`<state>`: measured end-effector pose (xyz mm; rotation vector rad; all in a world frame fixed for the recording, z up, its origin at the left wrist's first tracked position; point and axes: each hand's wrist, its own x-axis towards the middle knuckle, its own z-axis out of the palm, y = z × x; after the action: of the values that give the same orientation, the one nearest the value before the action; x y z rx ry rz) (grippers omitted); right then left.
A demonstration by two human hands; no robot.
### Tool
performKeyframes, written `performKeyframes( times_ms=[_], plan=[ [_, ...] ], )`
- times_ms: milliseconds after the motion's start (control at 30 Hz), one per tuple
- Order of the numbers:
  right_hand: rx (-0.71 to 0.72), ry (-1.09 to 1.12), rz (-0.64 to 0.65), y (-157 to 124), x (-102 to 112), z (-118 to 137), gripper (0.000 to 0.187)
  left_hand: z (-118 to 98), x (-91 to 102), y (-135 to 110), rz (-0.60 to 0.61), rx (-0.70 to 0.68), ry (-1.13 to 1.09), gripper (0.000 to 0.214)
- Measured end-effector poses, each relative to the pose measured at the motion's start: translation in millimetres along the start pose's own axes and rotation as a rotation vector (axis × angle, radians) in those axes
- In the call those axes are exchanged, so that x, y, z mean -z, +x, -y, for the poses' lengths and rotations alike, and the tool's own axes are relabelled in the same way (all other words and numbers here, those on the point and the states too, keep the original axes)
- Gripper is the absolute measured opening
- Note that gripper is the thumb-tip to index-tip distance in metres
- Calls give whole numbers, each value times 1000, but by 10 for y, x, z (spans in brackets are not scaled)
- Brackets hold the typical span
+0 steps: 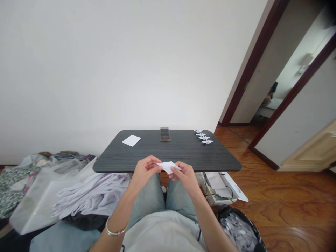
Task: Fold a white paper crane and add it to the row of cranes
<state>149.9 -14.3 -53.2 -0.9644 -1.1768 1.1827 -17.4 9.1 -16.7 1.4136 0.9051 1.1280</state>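
A small folded piece of white paper (pixel 168 165) is held between my two hands, in front of the dark table's near edge. My left hand (pixel 147 170) pinches its left tip between thumb and fingers. On the right side, my right hand (pixel 184 172) grips the paper, its thumb lying on top and the fingers partly hidden beneath. Several folded white paper cranes (pixel 204 137) stand in a row at the table's far right. Flat white paper (pixel 131 140) lies on the left part of the table.
A phone (pixel 165 134) leans at the back of the dark table (pixel 147 154), near the wall. Piled clothes (pixel 94 192) lie at the left. Below the table's right side are a box (pixel 217 189) and a black-lined bin (pixel 240 231) of paper scraps. A person is partly visible through the doorway.
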Motion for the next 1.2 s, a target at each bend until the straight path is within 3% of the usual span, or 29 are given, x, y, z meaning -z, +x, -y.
performKeyframes(
  times_ms=[367, 700, 933, 1200],
  plan=[
    [5, 2, -2, -8, 3, 24, 24, -64, 56, 2, -68, -35, 196, 12],
    [9, -33, -13, -21, -14, 35, 26, -57, 105, 5, -22, -141, 340, 10],
    [21, -43, -15, -32, -26, 45, 27, -62, 73, 5, -61, -45, 274, 9],
    [45, -74, -36, -37, -26, 54, 25, -40, 7, 6, 7, -26, 126, 14]
  ],
)
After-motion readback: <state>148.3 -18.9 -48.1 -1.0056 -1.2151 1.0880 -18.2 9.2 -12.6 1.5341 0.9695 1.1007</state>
